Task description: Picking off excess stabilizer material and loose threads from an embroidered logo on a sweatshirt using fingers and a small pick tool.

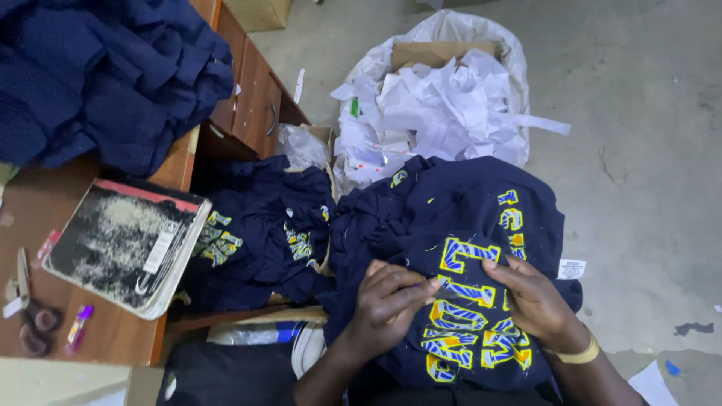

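A navy garment with yellow and blue embroidered letters lies bunched over my lap. My left hand rests on it with fingers curled, pinching at the fabric beside a letter; whether it holds a small tool I cannot tell. My right hand, a yellow band at its wrist, lies flat on the letters and presses the cloth down. The two hands almost touch at the fingertips.
More navy garments with the same lettering lie to the left, and a navy pile covers the wooden desk. A worn notebook, scissors and a small purple tube sit there. A white sack of paper scraps stands on the concrete floor.
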